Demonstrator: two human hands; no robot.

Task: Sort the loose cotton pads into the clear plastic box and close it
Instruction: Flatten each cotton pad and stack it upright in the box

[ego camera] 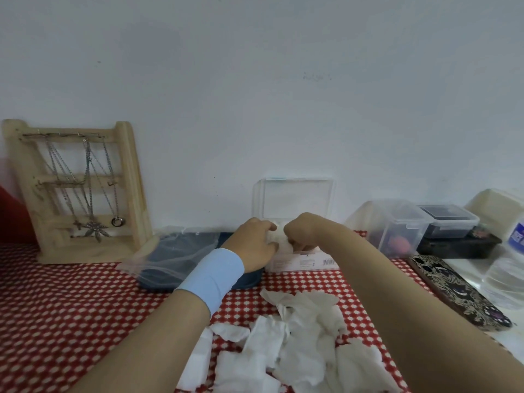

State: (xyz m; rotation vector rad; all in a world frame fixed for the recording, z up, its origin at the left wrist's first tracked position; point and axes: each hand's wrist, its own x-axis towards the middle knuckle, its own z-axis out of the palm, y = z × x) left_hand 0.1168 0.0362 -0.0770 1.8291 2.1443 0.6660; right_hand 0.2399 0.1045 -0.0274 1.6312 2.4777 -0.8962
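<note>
The clear plastic box [304, 262] stands against the wall with its lid [296, 198] raised upright behind it. Both hands are over its opening. My left hand [253, 245], with a light blue wristband, and my right hand [302, 229] pinch a white cotton pad [279, 239] between them at the box's top. A pile of loose white cotton pads [286, 344] lies on the red and white patterned cloth [71, 307] in front of the box, close to me. The inside of the box is hidden by my hands.
A wooden jewellery stand [79, 191] with necklaces leans at the left wall. A dark blue item under clear plastic [175, 256] lies left of the box. Clear containers [402, 225], a black tray [459, 245], a patterned phone [459, 290] and a water bottle [513, 251] crowd the right.
</note>
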